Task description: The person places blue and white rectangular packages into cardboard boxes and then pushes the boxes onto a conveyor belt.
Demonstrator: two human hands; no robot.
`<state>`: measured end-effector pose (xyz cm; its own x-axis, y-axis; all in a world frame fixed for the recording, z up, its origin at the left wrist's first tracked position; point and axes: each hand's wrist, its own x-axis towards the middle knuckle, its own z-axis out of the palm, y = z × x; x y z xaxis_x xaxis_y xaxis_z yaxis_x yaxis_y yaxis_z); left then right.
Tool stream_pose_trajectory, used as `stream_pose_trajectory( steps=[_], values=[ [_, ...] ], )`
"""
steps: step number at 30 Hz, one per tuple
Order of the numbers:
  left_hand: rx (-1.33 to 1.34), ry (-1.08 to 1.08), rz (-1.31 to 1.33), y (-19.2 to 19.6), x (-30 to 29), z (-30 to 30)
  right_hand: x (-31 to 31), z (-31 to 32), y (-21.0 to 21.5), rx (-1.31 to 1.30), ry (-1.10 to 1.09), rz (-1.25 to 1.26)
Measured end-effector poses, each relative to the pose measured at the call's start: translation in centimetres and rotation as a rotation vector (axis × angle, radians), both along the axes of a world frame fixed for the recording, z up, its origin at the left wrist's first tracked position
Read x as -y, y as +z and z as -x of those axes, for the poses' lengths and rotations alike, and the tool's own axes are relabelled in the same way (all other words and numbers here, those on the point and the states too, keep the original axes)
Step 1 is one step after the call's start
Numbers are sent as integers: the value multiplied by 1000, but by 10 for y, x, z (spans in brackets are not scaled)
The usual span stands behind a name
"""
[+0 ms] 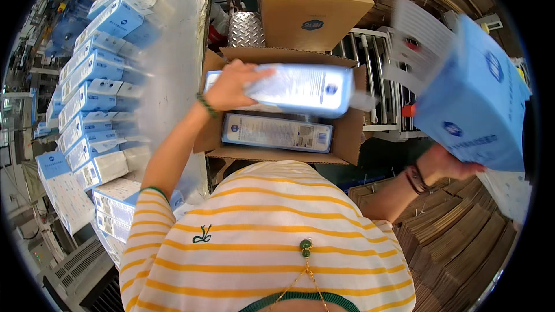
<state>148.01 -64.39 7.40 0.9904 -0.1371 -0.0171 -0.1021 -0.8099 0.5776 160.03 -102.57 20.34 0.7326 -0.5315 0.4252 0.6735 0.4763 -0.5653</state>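
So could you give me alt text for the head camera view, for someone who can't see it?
Seen from above, a person's left hand lowers a blue-and-white box into an open carton that already holds one box, while the right hand holds up another blue box. More such boxes line a belt on the left.

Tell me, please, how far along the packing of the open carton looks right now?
Done: one blue-and-white box already lies flat in the open carton. In hand: the left hand holds a second box over the carton, and the right hand holds up another blue box. Left: a long row of boxes waits on the steel table.
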Motion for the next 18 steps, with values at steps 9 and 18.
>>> stream_pose_trajectory(
  steps=[9, 18],
  values=[
    [-371, -222, -400, -76, 86, -10, -145, -20, -153, 79, 470, 2051],
    [-404, 196, -357, -101, 25, -31, -108, 3, -244, 143, 296, 2277]
  ],
)
